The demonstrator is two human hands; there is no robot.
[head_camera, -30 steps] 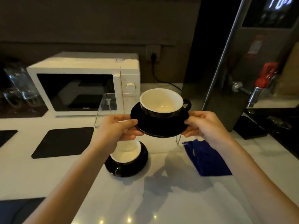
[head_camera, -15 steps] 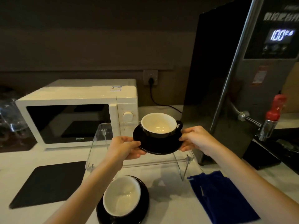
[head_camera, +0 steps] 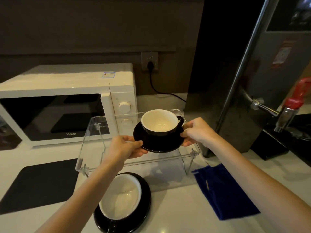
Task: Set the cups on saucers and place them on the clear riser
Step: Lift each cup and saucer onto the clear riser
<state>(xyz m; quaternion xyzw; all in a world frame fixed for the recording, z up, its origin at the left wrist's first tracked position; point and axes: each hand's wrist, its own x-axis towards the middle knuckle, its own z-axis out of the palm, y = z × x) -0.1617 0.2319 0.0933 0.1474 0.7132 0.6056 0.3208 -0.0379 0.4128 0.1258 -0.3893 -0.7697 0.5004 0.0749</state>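
My left hand (head_camera: 125, 146) and right hand (head_camera: 196, 132) pinch the first saucer (head_camera: 158, 143), cup (head_camera: 159, 122) aboard, over the clear riser (head_camera: 94, 132). The second set (head_camera: 122, 202) waits on the near worktop (head_camera: 176, 214).

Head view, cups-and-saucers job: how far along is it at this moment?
Done: both cups sit on saucers. In hand: the left hand and right hand grip the rim of one saucer, carrying its cup over the clear riser; whether it has touched down is unclear. Left: releasing it, then moving the second cup and saucer up from the counter.
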